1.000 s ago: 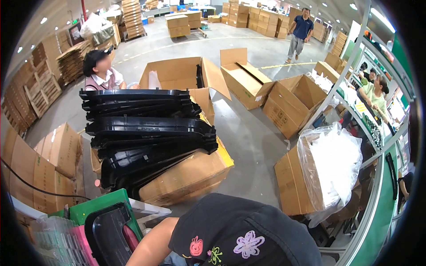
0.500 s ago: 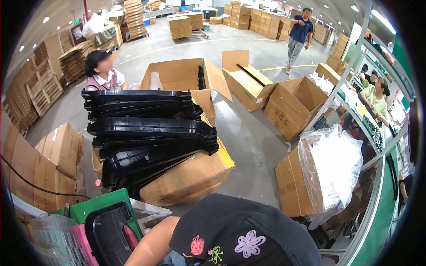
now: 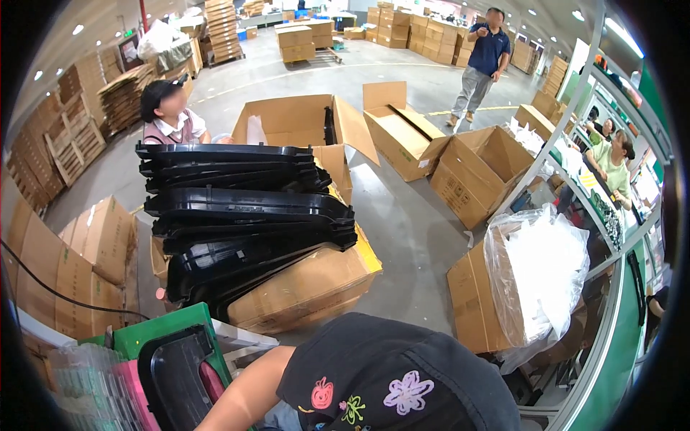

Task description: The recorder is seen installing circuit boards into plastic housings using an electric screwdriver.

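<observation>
Neither my left hand nor my right hand shows. A bare arm (image 3: pixel 248 388) rises from the lower edge into dark cloth (image 3: pixel 359 373) with a red, a green and a purple figure on it; its hand is out of sight. Beside that arm lies a black plastic tray-like part (image 3: pixel 183 377) against a green panel (image 3: pixel 162 327). Clear plastic trays (image 3: pixel 93 381) and a pink piece (image 3: pixel 136 391) are stacked to its left. Farther forward, several long black plastic mouldings (image 3: pixel 248 205) are piled on a brown carton (image 3: pixel 309 287).
Open cartons (image 3: pixel 478 172) stand ahead and right; one carton (image 3: pixel 474 294) holds white, plastic-wrapped material (image 3: pixel 546 273). A metal-framed rack (image 3: pixel 604 287) runs along the right. A person (image 3: pixel 172 118) is behind the pile, another (image 3: pixel 485 65) stands farther back, and one (image 3: pixel 611 161) works at right.
The standing person in the dark blue shirt has stepped closer and slightly left. The whole view has shifted a little; the piled black mouldings stay in place.
</observation>
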Action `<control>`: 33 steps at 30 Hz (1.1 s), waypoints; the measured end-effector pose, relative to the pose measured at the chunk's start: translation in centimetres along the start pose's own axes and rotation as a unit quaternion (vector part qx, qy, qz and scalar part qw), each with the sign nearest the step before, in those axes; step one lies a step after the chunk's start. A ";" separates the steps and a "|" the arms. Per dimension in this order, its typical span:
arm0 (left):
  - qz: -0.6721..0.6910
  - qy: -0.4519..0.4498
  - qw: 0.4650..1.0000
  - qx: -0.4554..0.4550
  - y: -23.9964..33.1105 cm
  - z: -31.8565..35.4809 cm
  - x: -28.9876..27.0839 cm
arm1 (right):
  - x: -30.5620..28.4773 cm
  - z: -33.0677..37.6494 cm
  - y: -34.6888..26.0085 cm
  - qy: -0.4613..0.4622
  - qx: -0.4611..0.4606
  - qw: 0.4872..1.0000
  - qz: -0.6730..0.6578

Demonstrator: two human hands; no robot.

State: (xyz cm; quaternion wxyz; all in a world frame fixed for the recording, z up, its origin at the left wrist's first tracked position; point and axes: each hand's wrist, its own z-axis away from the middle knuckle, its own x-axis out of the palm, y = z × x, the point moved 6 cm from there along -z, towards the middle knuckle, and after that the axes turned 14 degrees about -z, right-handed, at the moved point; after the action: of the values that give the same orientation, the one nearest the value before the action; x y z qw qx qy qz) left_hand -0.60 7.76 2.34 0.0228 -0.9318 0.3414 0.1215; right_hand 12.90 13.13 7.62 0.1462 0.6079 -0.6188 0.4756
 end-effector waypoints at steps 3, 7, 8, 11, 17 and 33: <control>0.004 -0.006 1.000 -0.014 0.3 0.8 -0.5 | -0.3 0.1 0.0 0.006 0.013 1.000 -0.025; 0.010 -0.013 0.999 -0.033 0.8 2.3 -1.3 | -0.7 0.2 -0.2 0.016 0.001 1.000 0.016; 0.011 -0.014 0.999 -0.038 0.9 2.5 -1.4 | -0.8 0.2 -0.1 0.016 0.001 1.000 0.026; -0.003 -0.021 0.999 -0.034 1.2 2.8 -1.7 | -0.8 0.2 0.1 0.011 0.008 0.999 0.032; -0.025 -0.051 0.998 0.012 1.5 2.3 -1.6 | -0.6 0.0 0.8 -0.017 0.008 0.999 0.038; -0.421 0.013 0.631 -0.652 3.2 1.0 1.4 | -2.6 0.6 -1.2 0.013 -0.005 0.993 0.118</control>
State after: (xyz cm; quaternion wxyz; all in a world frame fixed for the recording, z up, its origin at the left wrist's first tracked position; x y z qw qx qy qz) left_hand -1.84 4.50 1.13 -0.5466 -0.7477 -0.2555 0.2772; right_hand 14.74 14.53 5.83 0.1000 0.5236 -0.6869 0.4940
